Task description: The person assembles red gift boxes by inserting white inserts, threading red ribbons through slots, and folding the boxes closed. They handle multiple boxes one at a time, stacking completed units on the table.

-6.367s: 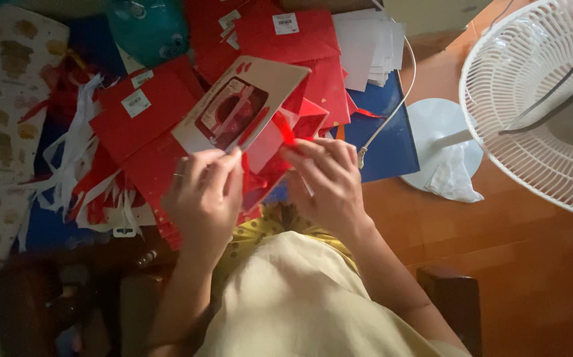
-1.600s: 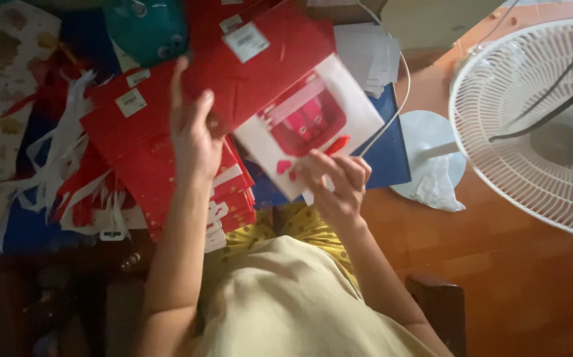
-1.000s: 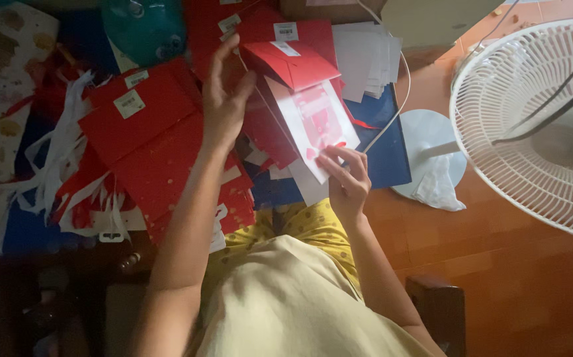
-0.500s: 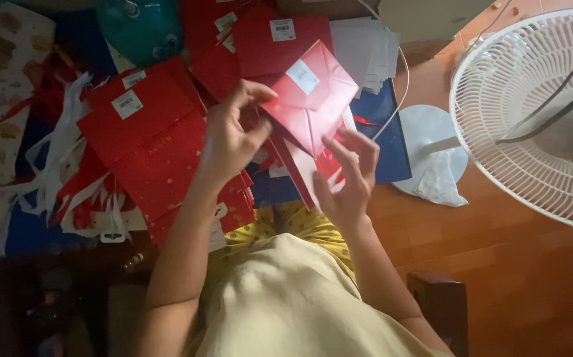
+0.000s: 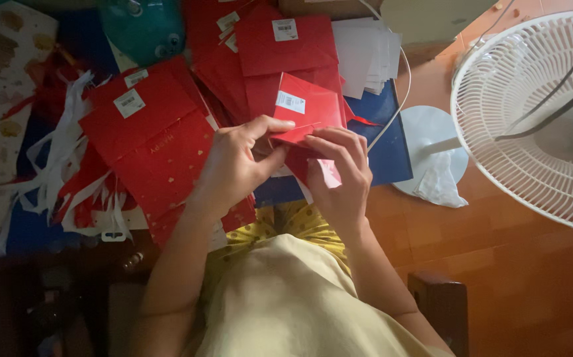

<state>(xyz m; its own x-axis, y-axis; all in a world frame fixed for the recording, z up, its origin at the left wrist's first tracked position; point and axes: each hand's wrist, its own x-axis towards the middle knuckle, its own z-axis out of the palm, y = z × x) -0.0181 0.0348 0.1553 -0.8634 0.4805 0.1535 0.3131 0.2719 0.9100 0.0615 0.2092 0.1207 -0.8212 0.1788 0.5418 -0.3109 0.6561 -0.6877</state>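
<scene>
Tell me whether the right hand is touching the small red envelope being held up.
Touching. The head view shows the right hand with fingertips laid along the lower edge of the small red envelope, while the left hand pinches it from the other side.

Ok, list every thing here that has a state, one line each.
small red bag: folded flat, pinched by both hands
left hand: gripping the bag's lower edge
right hand: gripping it from the right
red bags pile: lying flat, overlapping
white fan: tilted; spinning cannot be told
</scene>
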